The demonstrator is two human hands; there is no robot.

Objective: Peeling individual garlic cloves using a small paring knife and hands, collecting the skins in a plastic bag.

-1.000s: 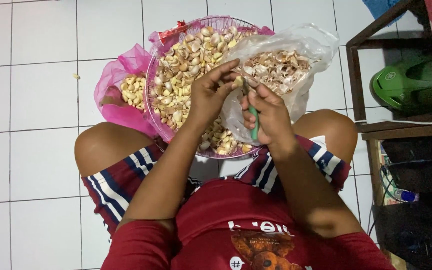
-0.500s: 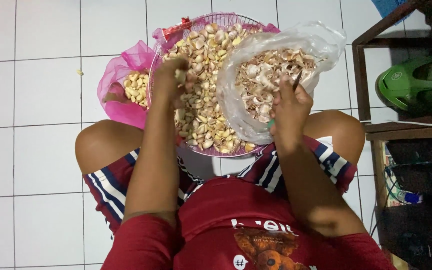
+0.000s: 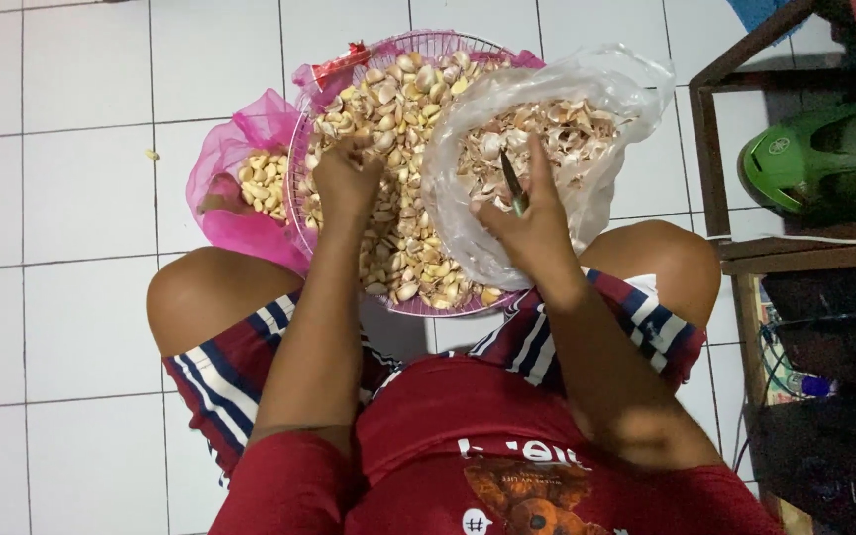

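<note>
Head view: round pink wire basket [image 3: 301,149] of unpeeled garlic cloves [image 3: 403,129] is seen on the white tiled floor [image 3: 52,198], at 12 o'clock from the knees. Left hand [image 3: 346,178] is dug into the cloves, fingers curled down; whether a clove is gripped cannot be told. Right hand [image 3: 535,226] is clamped on a small green-handled knife [image 3: 513,186], blade toward 12 o'clock, over the clear plastic bag [image 3: 636,84] of garlic skins [image 3: 557,134] resting on the basket's 3 o'clock side. Pink mesh bag [image 3: 225,159] with peeled cloves [image 3: 264,181] lies at the basket's 9 o'clock. Green sandal [image 3: 795,163] sits under the dark wooden shelf [image 3: 705,129] at 3 o'clock.
</note>
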